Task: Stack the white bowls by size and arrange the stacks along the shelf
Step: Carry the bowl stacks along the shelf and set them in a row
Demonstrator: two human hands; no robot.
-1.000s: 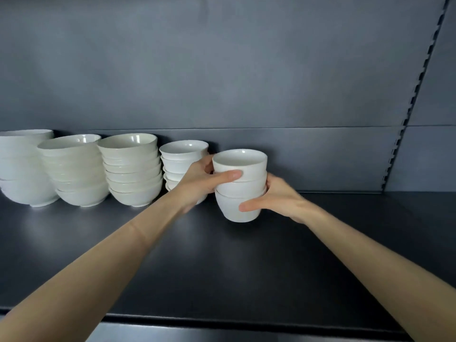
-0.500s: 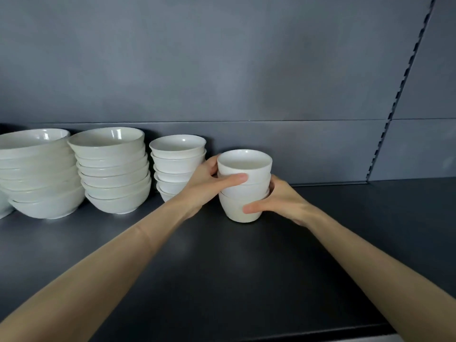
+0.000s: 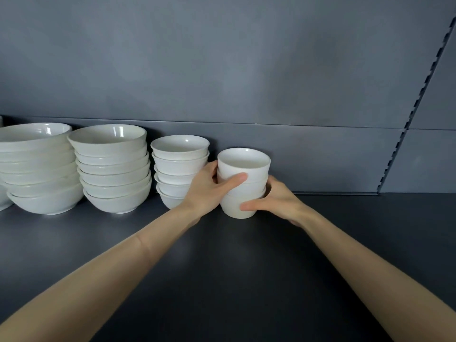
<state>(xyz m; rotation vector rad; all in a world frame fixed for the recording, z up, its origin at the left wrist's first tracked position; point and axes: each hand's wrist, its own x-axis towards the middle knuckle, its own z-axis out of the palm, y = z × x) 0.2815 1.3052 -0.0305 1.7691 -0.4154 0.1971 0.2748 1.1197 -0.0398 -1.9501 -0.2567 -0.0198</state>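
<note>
Both still gripping stack (image 3: 251,187); left hand (image 3: 207,191), right hand (image 3: 278,201).

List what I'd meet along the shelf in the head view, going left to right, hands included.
Widest bowl stack → second wide stack → medium stack → left hand → smallest stack, gripped from both sides → right hand → slotted upright on the back wall.

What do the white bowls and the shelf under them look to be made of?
The bowls: probably glazed ceramic, glossy white, with bright glints inside the rims. The shelf: dark grey, smooth, soft sheen; likely painted metal, but the look leaves that open.
</note>
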